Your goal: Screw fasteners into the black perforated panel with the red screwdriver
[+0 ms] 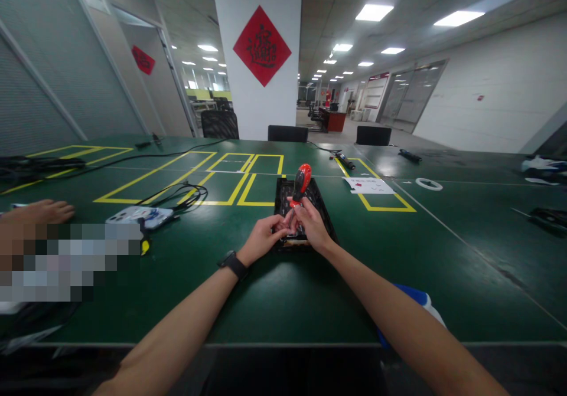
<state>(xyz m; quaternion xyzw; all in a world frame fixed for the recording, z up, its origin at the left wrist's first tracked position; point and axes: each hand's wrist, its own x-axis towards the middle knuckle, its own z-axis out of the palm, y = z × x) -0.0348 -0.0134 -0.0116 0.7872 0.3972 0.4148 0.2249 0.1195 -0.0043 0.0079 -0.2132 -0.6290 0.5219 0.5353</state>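
Observation:
A screwdriver (302, 180) with a bulbous red and black handle stands nearly upright, its shaft pointing down and slightly left. The fingers of my right hand (315, 225) are closed around it just under the handle. My left hand (262, 238), with a black watch on the wrist, pinches close to the screwdriver's lower end; what lies between those fingers is hidden. Beneath both hands is a black open tray-like case (326, 222) on the green table (283, 295). Its inside shows dark, cluttered detail, too small to make out and partly covered by my fingers.
Another person's hand (51, 212) rests on the table at left, near a phone (142, 216) and a coiled black cable (192, 194). A white paper sheet (370, 185), a white tape ring (429, 184) and a blue-and-white object (414, 295) lie to the right.

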